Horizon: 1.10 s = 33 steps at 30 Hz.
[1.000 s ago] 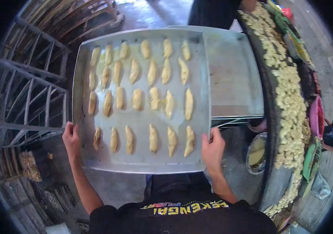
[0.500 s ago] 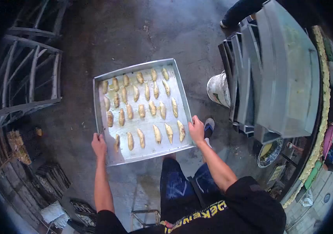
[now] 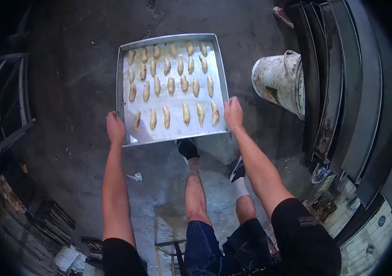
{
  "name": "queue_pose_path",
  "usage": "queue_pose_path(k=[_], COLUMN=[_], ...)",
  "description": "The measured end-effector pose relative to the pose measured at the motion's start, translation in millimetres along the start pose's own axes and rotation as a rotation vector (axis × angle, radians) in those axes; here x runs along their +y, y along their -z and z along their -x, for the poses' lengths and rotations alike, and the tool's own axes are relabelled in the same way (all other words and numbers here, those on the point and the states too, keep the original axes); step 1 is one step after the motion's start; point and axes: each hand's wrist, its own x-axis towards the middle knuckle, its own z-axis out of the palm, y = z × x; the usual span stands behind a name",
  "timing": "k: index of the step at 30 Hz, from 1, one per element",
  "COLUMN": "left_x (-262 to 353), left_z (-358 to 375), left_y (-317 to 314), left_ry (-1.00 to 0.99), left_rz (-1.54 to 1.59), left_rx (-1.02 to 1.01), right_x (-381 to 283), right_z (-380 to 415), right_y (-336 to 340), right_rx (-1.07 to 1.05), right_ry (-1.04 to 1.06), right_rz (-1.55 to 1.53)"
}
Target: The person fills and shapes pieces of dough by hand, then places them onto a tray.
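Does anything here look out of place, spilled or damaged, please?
A small pale scrap lies on the floor, seen just right of the left forearm, like dropped litter. On the tray, the nearest row of dough-like pieces sits apart, across a wider gap than the others. No spill stands out.

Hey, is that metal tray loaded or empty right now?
Loaded: rows of pale, elongated pieces lie spread across the tray, held up between the left hand and right hand.

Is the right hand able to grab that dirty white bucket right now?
Probably not: the right hand is holding the tray near its corner, and the bucket is off to the right. Nothing seems to block the gap, but the hand is busy.
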Motion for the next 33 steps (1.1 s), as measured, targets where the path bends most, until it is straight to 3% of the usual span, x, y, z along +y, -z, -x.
queue_pose_path(k=[3,5,7,8,9,10,12,13,15,18,20,22,23,24,26,27,30,32,33], left_x=[29,38,55,32,63,54,96,96,149,241,356,391,425,408,454,465,569,602,631], left_z=[5,38,95,125,159,189,220,228,241,256,297,312,334,346,390,398,511,561,601], left_y=[-10,-21,-15,-35,-15,-26,-14,-34,-24,2,75,75,84,95,101,85,108,86,96], left_ry=[-0.146,-0.142,0.064,0.039,0.127,0.154,0.015,0.013,-0.056,-0.346,-0.654,-0.679,-0.703,-0.759,-0.764,-0.858,-1.037,-1.024,-1.126], left_rz=[-0.147,0.075,0.088,0.029,0.066,-0.092,-0.111,-0.162,0.043,0.044,-0.069,-0.048,-0.038,0.025,-0.064,0.009,-0.154,0.107,-0.007], left_rx=[-0.081,-0.227,-0.416,-0.459,-0.486,-0.615,-0.889,-0.921,-0.952,-0.982,-0.955,-0.991,-1.0,-1.005,-0.981,-1.018,-1.004,-1.166,-1.146], right_x=[1,21,17,27,18,20,2,-5,-8,-4,7,45,71,75,131,156,217,247,261], right_z=[-17,4,65,99,140,172,227,252,291,338,354,368,378,400,432,449,514,565,589], right_y=[-25,-24,-1,1,19,28,66,80,95,150,208,259,294,280,322,339,416,466,488], right_rx=[0.222,0.045,-0.242,-0.339,-0.393,-0.572,-0.771,-0.813,-0.819,-0.515,-0.261,-0.082,-0.026,0.06,0.232,0.315,0.554,0.836,0.982], right_ry=[-0.039,-0.187,-0.19,-0.094,-0.033,-0.003,0.146,0.153,0.14,0.036,-0.032,0.026,-0.019,-0.05,-0.114,-0.168,-0.396,-0.412,-0.43], right_rz=[0.044,0.007,-0.013,0.0,0.057,0.08,0.178,0.136,-0.007,-0.215,-0.584,-0.682,-0.731,-0.73,-0.638,-0.615,-0.699,-0.851,-0.802])
